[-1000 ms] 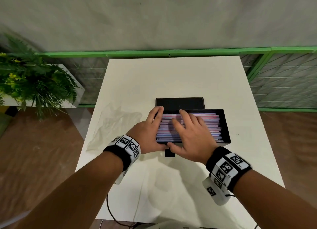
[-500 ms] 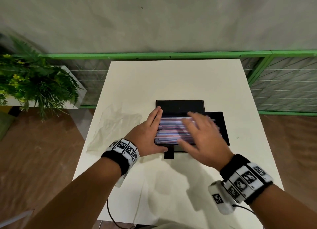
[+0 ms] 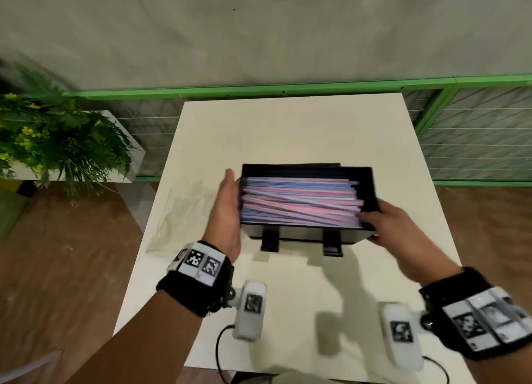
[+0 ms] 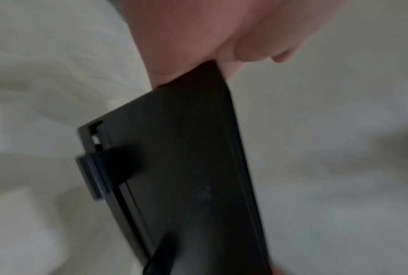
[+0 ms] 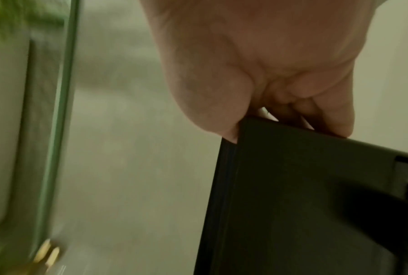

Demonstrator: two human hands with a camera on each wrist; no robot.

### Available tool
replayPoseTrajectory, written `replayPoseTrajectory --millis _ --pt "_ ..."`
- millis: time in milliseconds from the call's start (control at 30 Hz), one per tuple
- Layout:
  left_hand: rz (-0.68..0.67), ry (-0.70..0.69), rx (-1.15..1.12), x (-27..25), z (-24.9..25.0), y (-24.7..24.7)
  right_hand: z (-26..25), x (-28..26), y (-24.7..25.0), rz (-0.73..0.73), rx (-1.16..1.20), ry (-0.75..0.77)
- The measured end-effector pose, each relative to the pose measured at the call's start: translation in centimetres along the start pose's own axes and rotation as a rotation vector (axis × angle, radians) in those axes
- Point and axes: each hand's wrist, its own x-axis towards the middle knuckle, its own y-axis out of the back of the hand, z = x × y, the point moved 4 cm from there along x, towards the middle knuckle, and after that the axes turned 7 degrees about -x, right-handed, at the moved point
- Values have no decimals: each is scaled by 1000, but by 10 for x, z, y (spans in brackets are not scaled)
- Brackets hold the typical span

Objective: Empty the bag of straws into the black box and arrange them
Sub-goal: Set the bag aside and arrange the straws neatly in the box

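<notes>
- Black plastic box (image 3: 305, 237) sits in the middle of the head view, held between both hands above the white table (image 3: 288, 130), its near side showing two dark clips along the lower edge.
- Pink, blue and white straws (image 3: 299, 204) fill the box, lying mostly lengthwise from left to right, some slightly crossed; their right ends stop just short of the box's right wall.
- The left hand (image 3: 226, 215) lies flat against the box's left end, fingers straight and together, pointing toward the top of the frame; the thumb is hidden from the head view.
- In the left wrist view the left hand (image 4: 198, 46) meets the top corner of the box (image 4: 186, 176), with a finger on each side of that edge.
- The right hand (image 3: 394, 225) holds the box's lower right corner, fingers curled around it, the thumb on the rim beside the straw ends.
- In the right wrist view the right hand (image 5: 257, 65) clamps the box (image 5: 304, 204) at its corner, thumb on one face and fingers on the other.
- An empty clear bag (image 3: 184, 208) lies crumpled on the table left of the left hand.
- A potted green plant (image 3: 54, 142) stands at the left of the frame, and a green rail (image 3: 259, 88) runs behind the table.
</notes>
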Motion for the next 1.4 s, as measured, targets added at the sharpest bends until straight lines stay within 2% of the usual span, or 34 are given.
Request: replayPoseTrajectory --millis 67,167,233,300,400,500,567,667,767,867,967,1067,1200,1300,1400 --pt "-77 31 101 -8 0 -12 -1 -4 14 93 74 -70" --pt "-45 66 125 -4 6 -4 -2 -12 6 41 -122 -31" --pt "-11 68 109 -4 5 5 2 -18 -2 -6 -134 -80" --pt "-70 102 160 -11 -1 2 5 -22 1 62 -129 -127" --pt "-66 138 92 -16 -6 6 6 -26 0 67 -339 -50" --pt "-99 128 131 -13 -7 9 10 -26 1 105 -297 -58" --pt "-130 137 152 -15 -8 9 6 -25 3 156 -356 -16" --pt "-109 133 100 -11 -3 11 -4 -26 0 133 -478 18" --pt "-136 94 124 -7 -4 9 -10 -22 2 200 -453 34" --pt "-75 70 127 -4 -7 15 -16 -21 -2 166 -453 31" --pt "-103 54 124 -1 -13 16 -15 -17 -3 198 -396 23" --pt "-54 56 52 -4 -13 19 -12 -18 -3 180 -427 -2" --pt "-122 113 74 -5 -16 14 -12 -17 0 210 -423 15" --pt "-74 78 10 -5 -12 16 -13 -14 0 181 -455 31" --pt "-164 88 55 -10 -20 14 -10 -18 7 215 -464 20"
